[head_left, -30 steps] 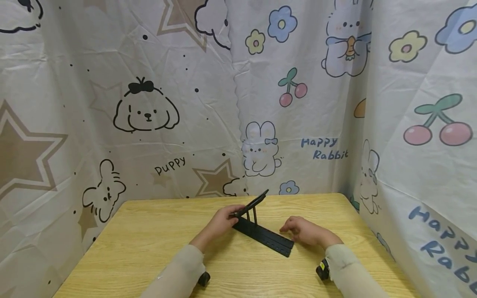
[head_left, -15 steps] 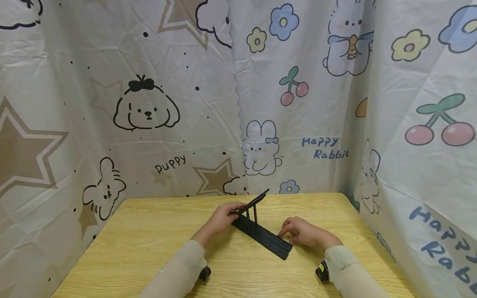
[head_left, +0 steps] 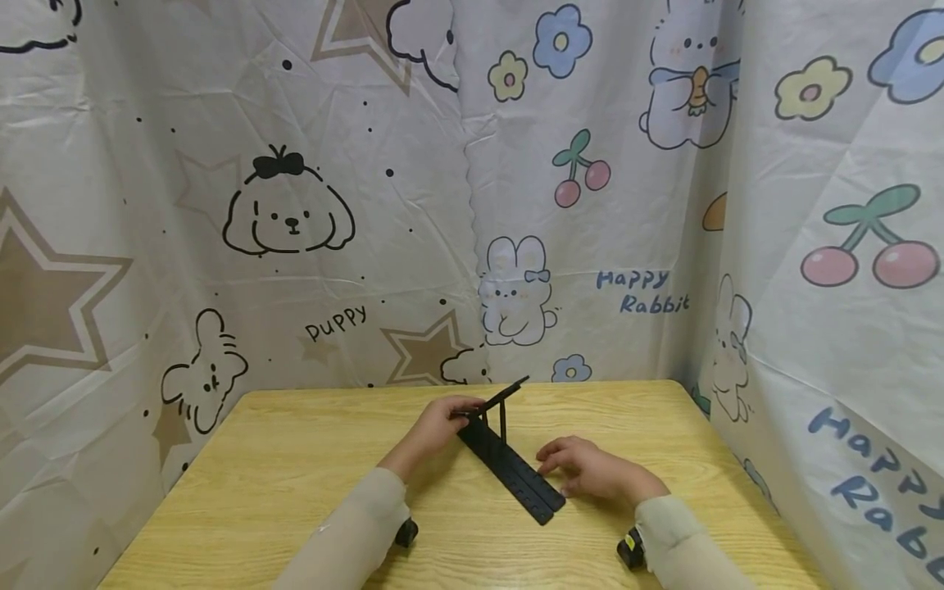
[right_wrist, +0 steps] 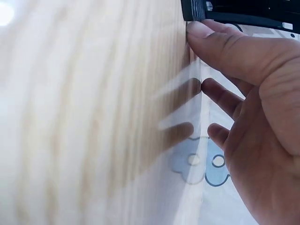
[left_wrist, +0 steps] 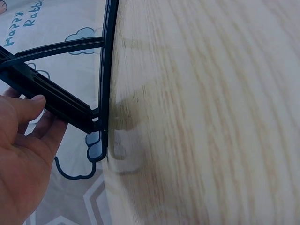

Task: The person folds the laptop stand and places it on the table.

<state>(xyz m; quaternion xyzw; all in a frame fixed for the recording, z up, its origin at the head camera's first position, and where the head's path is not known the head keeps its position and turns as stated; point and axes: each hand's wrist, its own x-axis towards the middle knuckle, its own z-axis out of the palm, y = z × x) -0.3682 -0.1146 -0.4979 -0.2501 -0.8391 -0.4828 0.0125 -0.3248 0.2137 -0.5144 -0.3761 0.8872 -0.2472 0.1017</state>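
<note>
A black folding stand rests on the table, its long slotted base running diagonally and its upper panel raised on thin struts. My left hand holds the panel's lower end near the hinge. In the left wrist view, the thumb and fingers of that left hand pinch the tilted panel. Beside the base's near right end is my right hand, fingers loosely bent. In the right wrist view, the right thumb touches the stand's corner, with the other fingers spread below.
The wood-grain table reaches back to a printed curtain, which also hangs along the right side. Small black devices sit at both wrists, one beneath the left sleeve and one by the right sleeve.
The near end of the stand's base has swung left and toward me, turning the stand on the table. My right hand has moved left with it. The left hand keeps its hold.
</note>
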